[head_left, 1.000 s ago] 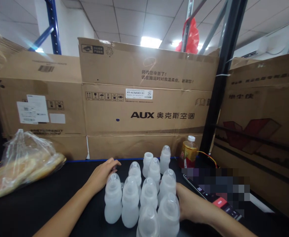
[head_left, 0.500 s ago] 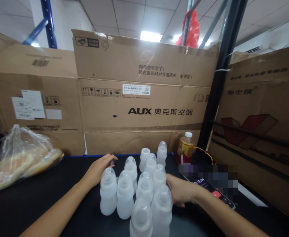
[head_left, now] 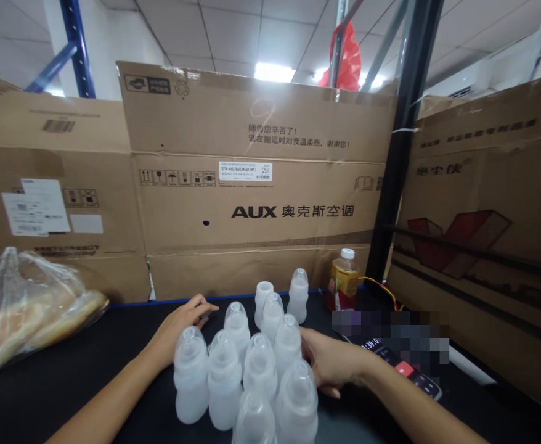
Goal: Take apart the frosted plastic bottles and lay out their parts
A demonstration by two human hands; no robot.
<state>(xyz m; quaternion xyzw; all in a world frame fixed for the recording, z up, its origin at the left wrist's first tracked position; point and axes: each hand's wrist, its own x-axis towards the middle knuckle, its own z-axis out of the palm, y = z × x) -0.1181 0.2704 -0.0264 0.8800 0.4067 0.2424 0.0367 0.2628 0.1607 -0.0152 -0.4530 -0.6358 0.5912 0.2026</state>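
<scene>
Well, the right hand point(head_left: 330, 361) lies open, its fingers just against a frosted plastic bottle point(head_left: 288, 345), and the left hand point(head_left: 180, 327) curls loosely beside the cluster, clamping nothing. About ten milky, teat-topped bottles point(head_left: 224, 379) stand upright and close together on the black tabletop point(head_left: 67, 401), none lifted; a phone point(head_left: 402, 368) lies beyond.

Bottles point(head_left: 225, 379) apparently on a table point(head_left: 21, 407) before cartons point(head_left: 252, 209)
</scene>
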